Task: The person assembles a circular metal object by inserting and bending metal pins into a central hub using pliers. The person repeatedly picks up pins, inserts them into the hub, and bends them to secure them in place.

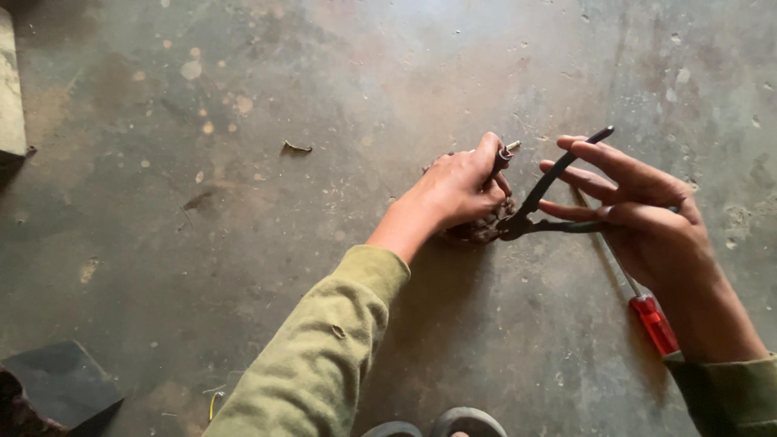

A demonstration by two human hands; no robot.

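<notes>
My left hand [455, 189] presses down on a small dark round metal part [483, 229] on the concrete floor, fingers wrapped over it, with a short wire end [509, 150] sticking up by the fingertips. My right hand [639, 212] holds a pair of dark pliers [544, 199] by the handles, which are spread apart between the fingers. The plier jaws bite the metal part just under my left fingers. Most of the part is hidden by my left hand.
A screwdriver with a red handle [654, 323] lies on the floor under my right wrist. A small bent scrap [296, 147] lies to the upper left. A dark block [63, 387] sits at the lower left, a pale slab edge [10, 89] at far left.
</notes>
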